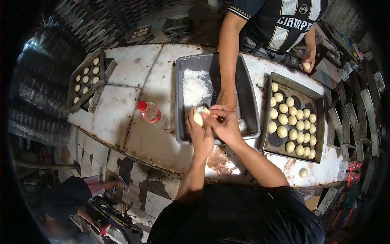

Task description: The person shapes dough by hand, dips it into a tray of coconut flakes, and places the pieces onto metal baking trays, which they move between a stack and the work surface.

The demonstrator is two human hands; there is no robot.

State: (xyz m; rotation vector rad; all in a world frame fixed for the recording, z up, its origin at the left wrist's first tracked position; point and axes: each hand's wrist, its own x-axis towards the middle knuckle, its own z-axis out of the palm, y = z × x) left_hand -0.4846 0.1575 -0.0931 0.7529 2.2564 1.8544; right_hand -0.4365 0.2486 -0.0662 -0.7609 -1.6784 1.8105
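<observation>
My left hand [200, 136] is closed around a pale piece of dough [198, 117], opened out with some white stuff showing at its top. My right hand [227, 126] has its fingers bent at the dough's right edge, thumb pressed on it. Both hands are over the near side of a grey plastic tub [178, 122]. White shredded filling [195, 87] lies in the tub's left part. Just beyond my right hand, a co-worker's hand [227, 99] reaches into the tub, its fingertips partly hidden.
Right of the tub, a metal tray [278, 150] holds several round dough balls; one loose ball [303, 173] lies near the table edge. A red-capped bottle [152, 114] lies to the left. The co-worker's other hand [309, 60] holds a dough ball. Another tray [75, 103] stands far left.
</observation>
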